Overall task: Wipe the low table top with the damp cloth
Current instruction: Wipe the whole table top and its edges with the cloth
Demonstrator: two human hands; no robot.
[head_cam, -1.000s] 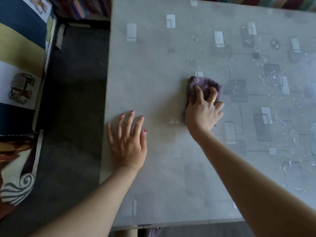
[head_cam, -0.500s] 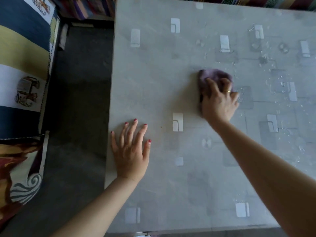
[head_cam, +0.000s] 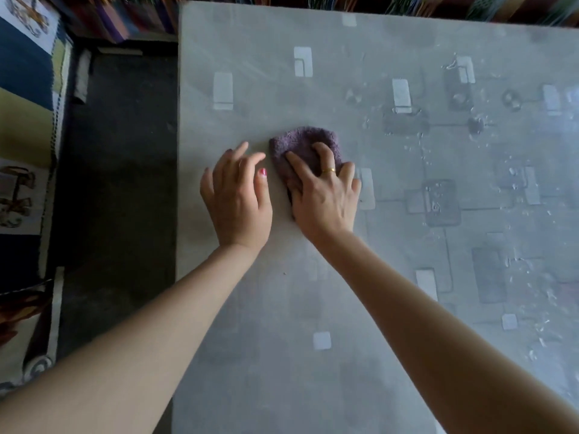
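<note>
Mid-wipe. My right hand (head_cam: pixel 324 195) presses cloth (head_cam: pixel 305 145) flat on desk (head_cam: pixel 313 371), centre-left, fingers spread over it. Left hand (head_cam: pixel 236 198) just beside, fingers loose, holding nothing. Next, I judge: sweep right, onto droplets (head_cam: pixel 517 173).

Both bare forearms reach forward side by side; the right hand (head_cam: pixel 324 195) lies palm down, fingers (head_cam: pixel 322 155) spread and lightly bent, a gold ring on one. The left hand (head_cam: pixel 236 200) sits just beside it, palm down, fingers loosely spread.
</note>
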